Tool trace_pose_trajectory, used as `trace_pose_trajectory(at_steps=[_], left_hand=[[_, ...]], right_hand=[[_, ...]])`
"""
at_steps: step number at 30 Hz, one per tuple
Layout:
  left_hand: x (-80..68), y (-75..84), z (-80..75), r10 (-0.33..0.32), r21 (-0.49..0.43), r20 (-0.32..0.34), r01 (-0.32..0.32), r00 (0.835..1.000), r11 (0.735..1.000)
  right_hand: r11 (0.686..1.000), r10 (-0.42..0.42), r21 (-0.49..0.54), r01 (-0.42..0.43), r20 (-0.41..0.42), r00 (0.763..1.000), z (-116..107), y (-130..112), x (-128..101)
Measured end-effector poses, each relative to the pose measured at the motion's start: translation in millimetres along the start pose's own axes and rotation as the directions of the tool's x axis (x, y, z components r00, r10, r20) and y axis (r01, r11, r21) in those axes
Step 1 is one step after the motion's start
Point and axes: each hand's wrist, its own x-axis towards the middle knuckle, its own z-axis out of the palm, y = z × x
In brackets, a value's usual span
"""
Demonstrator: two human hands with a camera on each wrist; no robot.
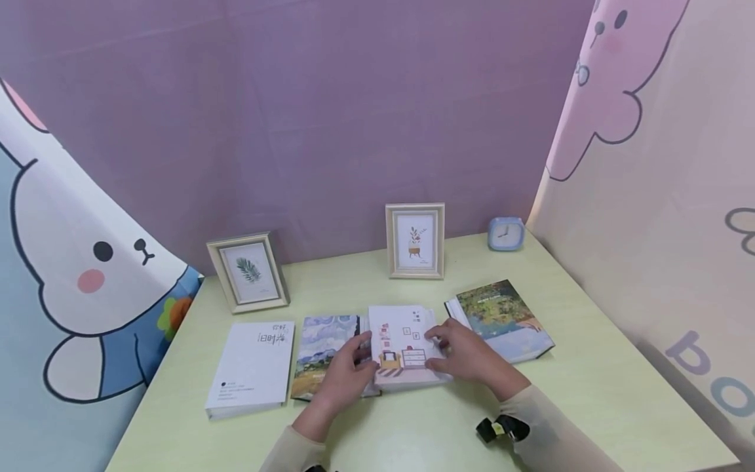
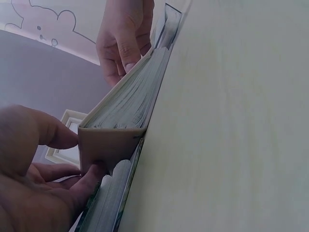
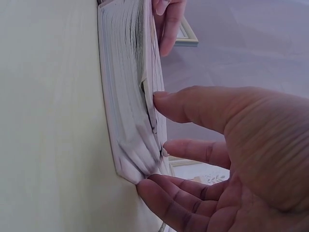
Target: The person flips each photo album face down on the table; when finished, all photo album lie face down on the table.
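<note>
A white photo album (image 1: 396, 347) with a furniture drawing on its cover lies in front of me, between my hands. My left hand (image 1: 347, 370) holds its spine side; in the left wrist view the thumb and fingers touch the spine (image 2: 108, 147). At the opposite side my right hand (image 1: 466, 351) grips the page edge. The right wrist view shows that thumb on the cover's edge and the fingertips low against the loose pages (image 3: 128, 77). A landscape-painting album (image 1: 324, 347) lies right beside the spine, partly behind my left hand.
Another white album (image 1: 250, 367) lies at the left, and a second painted album (image 1: 501, 318) lies angled at the right. Behind stand a leaf picture frame (image 1: 248, 272), a potted-plant picture frame (image 1: 415, 241) and a blue clock (image 1: 506, 234) near the purple backdrop (image 1: 330, 131).
</note>
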Motion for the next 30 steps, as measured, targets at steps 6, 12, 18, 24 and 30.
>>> trace_pose_trajectory(at_steps=[6,12,18,24,30], left_hand=[[-1.5,2.1,1.3,0.035,-0.010,-0.013,-0.035,0.999,0.999],[-1.6,3.7,2.0,0.093,-0.048,-0.079,-0.096,0.993,0.994],[-0.9,3.4,3.1,0.098,-0.095,-0.098,-0.107,0.990,0.990],[-0.4,3.2,3.2,0.086,-0.125,-0.099,-0.099,0.991,0.987],[-1.5,4.6,3.0,0.084,-0.190,-0.096,-0.101,0.992,0.977]], right_hand=[[1.000,0.001,0.019,-0.001,-0.006,1.000,-0.2,1.4,0.4],[0.999,-0.021,0.048,0.021,-0.013,1.000,1.4,2.5,0.7],[0.997,-0.033,0.069,0.034,-0.014,0.999,3.1,4.2,0.5],[0.993,-0.053,0.105,0.053,-0.004,0.999,4.1,5.8,0.8],[0.988,-0.070,0.135,0.069,0.002,0.998,4.4,6.2,1.2]])
